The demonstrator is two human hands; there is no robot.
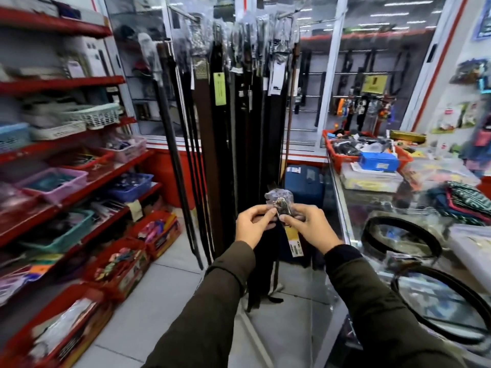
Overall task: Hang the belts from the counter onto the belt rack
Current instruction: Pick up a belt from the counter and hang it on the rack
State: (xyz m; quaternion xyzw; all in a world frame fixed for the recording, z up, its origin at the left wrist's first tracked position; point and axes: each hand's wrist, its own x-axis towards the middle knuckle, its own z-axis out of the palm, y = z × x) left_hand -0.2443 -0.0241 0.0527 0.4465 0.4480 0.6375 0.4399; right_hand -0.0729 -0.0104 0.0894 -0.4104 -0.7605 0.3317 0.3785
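Both hands are pinched shut on the same thing: your left hand (253,228) and right hand (308,224) have the buckle (280,201) between thumbs and fingertips, held up in front of your chest. That buckle is bagged in clear plastic, so expect it to be slick and crinkly; squeeze the hard metal through the wrap, not the loose film. It's the only stiff, weighty part, and it's the right place to hold.

Below your hands the black belt (261,274) hangs straight down, its tail reaching near the floor. It looks limp and supple, so it will probably swing and trail as you lift. A yellow price tag (293,241) dangles just under your right hand; keep it out of your pinch.

Straight ahead, well above your hands, is the belt rack (284,14), its hooks already crowded with dark belts (225,123) hanging close together. You'll likely need the buckle's hanging end lifted high and threaded onto a hook between those neighbours; which hook has room I can't tell through the blur.

To your right, near the front edge of the glass counter (342,197), two more coiled belts (401,239) are lying waiting. They hold a springy loop, so take those by the buckle end too.
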